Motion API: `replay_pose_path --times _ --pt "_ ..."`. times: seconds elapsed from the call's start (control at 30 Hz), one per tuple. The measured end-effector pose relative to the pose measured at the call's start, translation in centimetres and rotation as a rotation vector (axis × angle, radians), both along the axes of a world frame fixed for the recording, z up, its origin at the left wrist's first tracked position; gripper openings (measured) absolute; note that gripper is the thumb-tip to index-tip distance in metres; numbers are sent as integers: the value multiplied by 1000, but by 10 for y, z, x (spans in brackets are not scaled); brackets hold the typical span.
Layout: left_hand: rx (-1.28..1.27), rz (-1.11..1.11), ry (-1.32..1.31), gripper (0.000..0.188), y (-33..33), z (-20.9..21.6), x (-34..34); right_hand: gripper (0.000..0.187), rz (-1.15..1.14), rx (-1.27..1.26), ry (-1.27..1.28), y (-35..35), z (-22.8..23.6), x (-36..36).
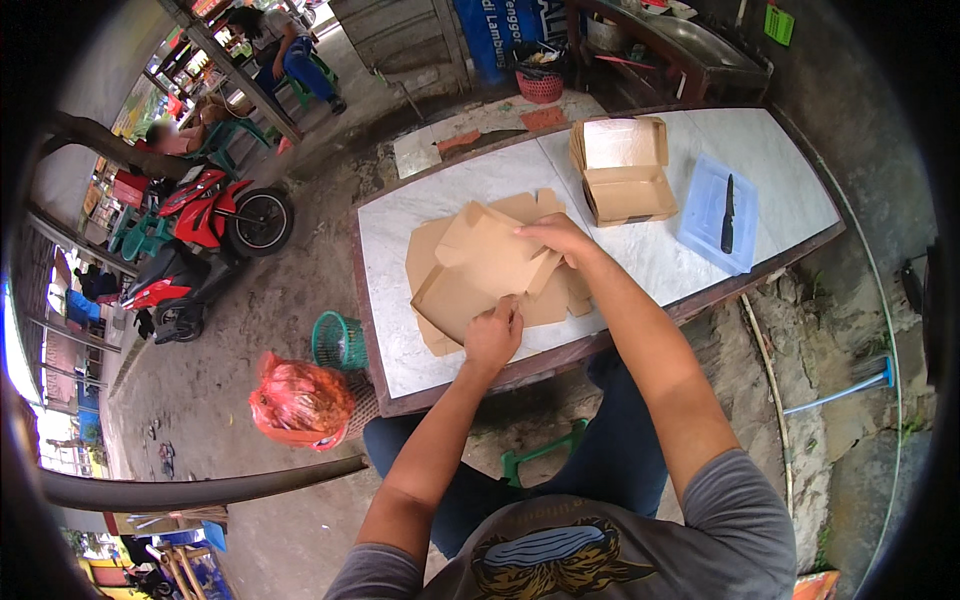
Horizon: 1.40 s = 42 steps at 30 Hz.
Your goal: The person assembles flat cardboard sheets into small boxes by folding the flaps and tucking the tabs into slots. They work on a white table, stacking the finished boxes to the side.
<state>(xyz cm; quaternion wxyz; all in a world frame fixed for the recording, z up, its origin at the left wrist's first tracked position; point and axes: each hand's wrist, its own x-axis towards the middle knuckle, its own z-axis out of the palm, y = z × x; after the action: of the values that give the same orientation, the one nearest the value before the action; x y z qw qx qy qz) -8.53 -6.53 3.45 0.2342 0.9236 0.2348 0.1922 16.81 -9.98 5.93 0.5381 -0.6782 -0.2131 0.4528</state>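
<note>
A brown cardboard box [480,262], partly folded, lies tilted over several flat cardboard blanks [428,248] on the white marbled table [400,370]. My left hand [493,335] grips its near edge, fingers curled on the cardboard. At the box's right side my right hand [557,237] pinches a panel between thumb and fingers. Beyond my right hand stands a folded cardboard box [630,193] with its lid raised, showing a paler inner face.
A translucent blue plastic container [706,218] with a black knife [729,215] on top lies at the table's right. Left of the table are a green basket [338,341] and a filled red plastic bag [297,400]. Farther off stand a red motorbike [205,225] and a seated person [283,55].
</note>
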Motion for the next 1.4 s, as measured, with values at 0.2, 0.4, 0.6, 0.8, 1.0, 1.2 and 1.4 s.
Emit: replay_pose_path --times 0.2,0.4,0.6,0.8,1.0,1.2,1.4 --pt "-81 -11 -82 30 12 4 -5 53 13 123 -163 -2 4 -18" --pt "-409 5 -116 17 34 1 -14 60 131 138 -653 9 44 -63" --pt "-679 54 -70 24 46 -9 -17 57 133 118 -881 14 61 -81" --pt "-632 96 -181 17 44 -31 -29 35 -390 346 -1073 -48 50 -172" --pt "-670 59 -220 17 39 -34 -23 32 -212 -89 -668 -73 -18 -211" --pt "-846 129 -235 24 31 -27 -27 30 -332 -84 -517 -69 -39 -206" --pt "-499 96 -173 21 24 -35 -37 24 -391 33 -340 -69 -76 -194"
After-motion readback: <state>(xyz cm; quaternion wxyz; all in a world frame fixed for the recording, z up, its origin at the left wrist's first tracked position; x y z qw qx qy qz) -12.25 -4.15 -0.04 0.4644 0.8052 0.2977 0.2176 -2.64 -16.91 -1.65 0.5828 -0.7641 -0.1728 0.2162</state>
